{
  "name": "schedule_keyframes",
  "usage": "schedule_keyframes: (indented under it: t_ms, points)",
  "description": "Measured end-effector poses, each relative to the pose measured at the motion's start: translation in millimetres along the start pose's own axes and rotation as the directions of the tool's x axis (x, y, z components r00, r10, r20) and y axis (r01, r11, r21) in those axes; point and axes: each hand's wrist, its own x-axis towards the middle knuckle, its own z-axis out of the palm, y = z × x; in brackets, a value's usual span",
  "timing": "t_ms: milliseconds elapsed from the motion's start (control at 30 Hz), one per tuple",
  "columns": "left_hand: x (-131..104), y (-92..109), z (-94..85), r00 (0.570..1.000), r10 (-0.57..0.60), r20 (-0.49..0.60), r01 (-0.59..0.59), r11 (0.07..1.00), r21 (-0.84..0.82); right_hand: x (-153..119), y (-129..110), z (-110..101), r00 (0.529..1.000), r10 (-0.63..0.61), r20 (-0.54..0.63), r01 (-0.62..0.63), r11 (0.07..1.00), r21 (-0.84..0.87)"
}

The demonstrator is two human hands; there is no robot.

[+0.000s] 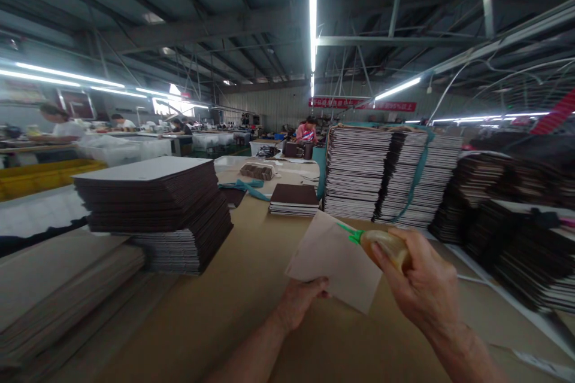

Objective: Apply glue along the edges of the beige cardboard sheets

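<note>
A pale, flat square panel (pixel 330 263) is held tilted above the brown work table (pixel 215 317). My left hand (pixel 305 299) grips its lower left edge, thumb on top and the other fingers hidden beneath. In my right hand (pixel 424 278) is a squeeze bottle (pixel 386 245) of yellowish-brown liquid, fingers wrapped round its body. The bottle lies nearly on its side, and its green nozzle points left over the panel's upper part. Whether the tip touches the panel I cannot tell. Just beyond the panel lies a short stack of dark-topped panels (pixel 294 196).
At left stands a tall stack of dark panels (pixel 157 203), with flat brown sheets (pixel 58 281) nearer me. Tall bundles of panels (pixel 357 173) bound with teal strips rise at the back right. More dark stacks (pixel 525 245) sit at far right. A person (pixel 306 131) works farther back.
</note>
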Motion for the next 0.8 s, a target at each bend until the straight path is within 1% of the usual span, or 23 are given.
schedule_keyframes:
  t_ms: [67, 133, 233, 367, 467, 567, 633, 700, 800]
  points:
    - [0, -1, -0.8, 1.0, -0.003, 0.011, 0.003, 1.0, 0.01, -2, 1, -2, 1.0, 0.012, 0.0, -0.012, 1.0, -0.006]
    - [1, -2, -1.7, 1.0, 0.0, 0.02, 0.0, 1.0, 0.024, -4, 1, -2, 1.0, -0.012, 0.002, 0.012, 1.0, 0.01]
    - [1, -3, -2.9, 1.0, 0.002, 0.003, -0.002, 0.999, 0.032, -5, 1, -3, 0.999, -0.039, 0.007, 0.039, 0.999, 0.024]
    - [0, -3, -3.3, 1.0, 0.018, 0.008, -0.018, 0.999, 0.049, -5, 1, -5, 0.999, 0.018, 0.028, -0.019, 1.0, 0.003]
    - [0, -3, -2.9, 1.0, 0.01, 0.011, -0.01, 1.0, 0.024, -2, 0, -4, 1.0, -0.013, 0.015, 0.013, 0.999, 0.03]
    - [1, -3, -3.3, 1.0, -0.006, 0.001, 0.006, 1.0, 0.012, -2, 2, -3, 0.999, -0.032, 0.008, 0.032, 0.999, 0.006]
    - [2, -3, -3.9, 1.0, -0.006, -0.011, 0.006, 1.0, -0.001, -6, 6, -6, 1.0, -0.012, 0.011, 0.012, 0.999, -0.033]
    - [2, -3, -4.2, 1.0, -0.004, -0.016, 0.004, 1.0, -0.007, -12, 10, -10, 0.999, 0.034, 0.028, -0.033, 0.997, -0.063]
    - [3, -4, -4.7, 1.0, 0.001, 0.005, -0.001, 1.0, 0.011, -19, 12, -17, 0.993, 0.106, 0.048, -0.102, 0.991, -0.081]
